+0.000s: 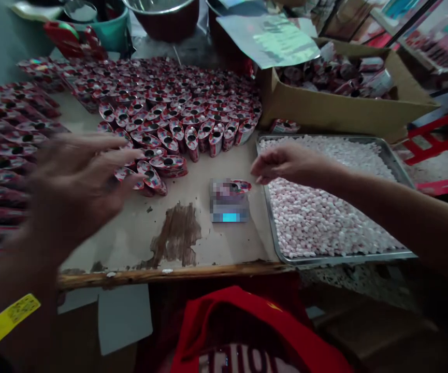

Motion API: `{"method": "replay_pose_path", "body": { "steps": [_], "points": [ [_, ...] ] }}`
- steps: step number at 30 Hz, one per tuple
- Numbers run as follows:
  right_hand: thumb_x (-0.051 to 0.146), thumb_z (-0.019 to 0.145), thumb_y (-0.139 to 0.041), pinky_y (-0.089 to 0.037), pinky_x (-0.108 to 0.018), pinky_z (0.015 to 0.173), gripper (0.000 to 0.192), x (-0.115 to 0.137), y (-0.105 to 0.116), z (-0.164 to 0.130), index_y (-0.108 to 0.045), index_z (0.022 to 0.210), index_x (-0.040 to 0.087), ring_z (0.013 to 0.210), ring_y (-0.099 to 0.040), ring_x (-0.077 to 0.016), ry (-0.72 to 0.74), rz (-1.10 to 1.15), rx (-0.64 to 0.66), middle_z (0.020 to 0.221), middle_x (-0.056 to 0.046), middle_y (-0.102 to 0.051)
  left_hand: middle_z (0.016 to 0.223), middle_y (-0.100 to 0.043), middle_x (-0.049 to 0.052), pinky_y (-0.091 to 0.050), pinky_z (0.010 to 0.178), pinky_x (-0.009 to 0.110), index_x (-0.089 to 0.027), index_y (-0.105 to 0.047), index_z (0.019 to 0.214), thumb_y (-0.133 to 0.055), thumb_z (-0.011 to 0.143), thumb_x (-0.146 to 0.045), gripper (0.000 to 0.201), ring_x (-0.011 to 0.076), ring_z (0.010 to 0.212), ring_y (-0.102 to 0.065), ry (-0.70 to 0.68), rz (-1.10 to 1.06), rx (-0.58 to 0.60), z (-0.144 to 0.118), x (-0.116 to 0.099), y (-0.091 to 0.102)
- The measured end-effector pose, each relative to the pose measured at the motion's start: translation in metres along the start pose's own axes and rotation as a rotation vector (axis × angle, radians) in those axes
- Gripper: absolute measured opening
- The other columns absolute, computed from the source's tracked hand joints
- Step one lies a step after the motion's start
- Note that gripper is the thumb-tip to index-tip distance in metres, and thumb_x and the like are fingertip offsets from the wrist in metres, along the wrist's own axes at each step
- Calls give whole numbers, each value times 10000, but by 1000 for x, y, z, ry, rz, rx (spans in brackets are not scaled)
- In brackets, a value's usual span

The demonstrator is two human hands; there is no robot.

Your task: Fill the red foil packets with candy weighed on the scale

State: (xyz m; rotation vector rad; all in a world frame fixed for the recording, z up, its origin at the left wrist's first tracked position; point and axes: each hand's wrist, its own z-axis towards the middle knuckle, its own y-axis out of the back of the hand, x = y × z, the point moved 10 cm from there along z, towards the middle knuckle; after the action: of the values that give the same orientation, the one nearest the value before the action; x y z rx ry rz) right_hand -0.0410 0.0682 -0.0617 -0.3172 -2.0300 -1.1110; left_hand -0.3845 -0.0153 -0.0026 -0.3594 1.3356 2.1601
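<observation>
Small red-and-white printed packets (152, 176), mouths open, lie tumbled on the worn tabletop's near left, at the edge of a far larger spread. At right, a metal tray (396, 168) holds a bed of pink-white candies (317, 217).

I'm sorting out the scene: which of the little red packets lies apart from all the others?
The lone red packet on the bare tabletop, just left of the metal tray, below the right hand; the rest sit packed in rows.
</observation>
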Motion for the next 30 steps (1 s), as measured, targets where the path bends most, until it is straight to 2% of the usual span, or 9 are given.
{"method": "replay_pose_path", "body": {
  "steps": [2, 3, 5, 8, 12, 19, 25, 27, 30],
  "points": [
    [265, 917, -794, -592, -318, 661, 74, 14, -1, 5, -778, 958, 206, 726, -734, -195, 56, -10, -65, 780, -31, -743, 1369, -752, -36, -442, 1259, 496, -381, -751, 1277, -850, 892, -344, 399, 271, 1331, -659, -122, 40, 56, -10, -45, -43],
    [282, 907, -815, -578, -309, 646, 121, 20, -3, 6, -780, 986, 199, 706, -721, -188, 80, -13, -86, 752, -18, -724, 1349, -761, -1, -482, 1221, 484, -354, -730, 1316, -821, 921, -334, 406, 271, 1299, -679, -138, 31, 86, -13, -59, -64],
    [315, 886, -841, -547, -292, 633, 185, 29, -8, 7, -783, 1000, 182, 687, -692, -172, 128, -32, -118, 715, 2, -691, 1332, -766, 45, -518, 1182, 472, -305, -705, 1353, -835, 905, -309, 466, 279, 1272, -695, -65, -60, 133, -15, -64, -97],
    [299, 865, -828, -514, -284, 662, 162, 35, -12, 7, -787, 954, 169, 707, -662, -154, 198, -108, -190, 737, 7, -684, 1314, -765, 71, -570, 1101, 461, -268, -700, 1343, -877, 845, -298, 530, 272, 1190, -727, 130, -238, 202, -16, -47, -128],
    [210, 861, -738, -492, -285, 689, 119, 39, -20, 8, -792, 955, 159, 716, -645, -144, 256, -133, -218, 779, -5, -707, 1194, -780, 69, -593, 1012, 419, -246, -713, 1299, -897, 810, -295, 525, 244, 1092, -737, 276, -361, 256, -15, -36, -137],
    [122, 801, -681, -471, -278, 709, 165, 45, -29, 5, -788, 921, 160, 720, -627, -137, 373, -137, -238, 800, -11, -739, 1171, -777, 69, -570, 936, 382, -239, -723, 1299, -902, 803, -309, 531, 246, 1082, -718, 252, -398, 299, -12, -45, -148],
    [98, 788, -665, -465, -281, 700, 218, 44, -38, 7, -790, 950, 172, 725, -637, -143, 440, -125, -236, 830, -12, -762, 1174, -769, 66, -551, 1001, 421, -233, -696, 1271, -920, 773, -273, 548, 263, 1110, -715, 241, -375, 263, -11, -47, -149],
    [104, 791, -659, -469, -288, 699, 245, 42, -31, 4, -796, 982, 172, 720, -636, -151, 433, -161, -266, 826, -16, -754, 1189, -764, 74, -549, 1016, 437, -221, -679, 1260, -923, 759, -245, 558, 274, 1133, -710, 236, -363, 266, -11, -50, -155],
    [93, 805, -627, -488, -328, 753, 291, 24, 2, -9, -808, 1016, 178, 771, -655, -189, 360, -365, -339, 867, -45, -759, 1226, -760, 92, -549, 1039, 454, -201, -668, 1279, -909, 747, -178, 584, 281, 1140, -706, 240, -344, 331, -12, -54, -175]
  ]
}}
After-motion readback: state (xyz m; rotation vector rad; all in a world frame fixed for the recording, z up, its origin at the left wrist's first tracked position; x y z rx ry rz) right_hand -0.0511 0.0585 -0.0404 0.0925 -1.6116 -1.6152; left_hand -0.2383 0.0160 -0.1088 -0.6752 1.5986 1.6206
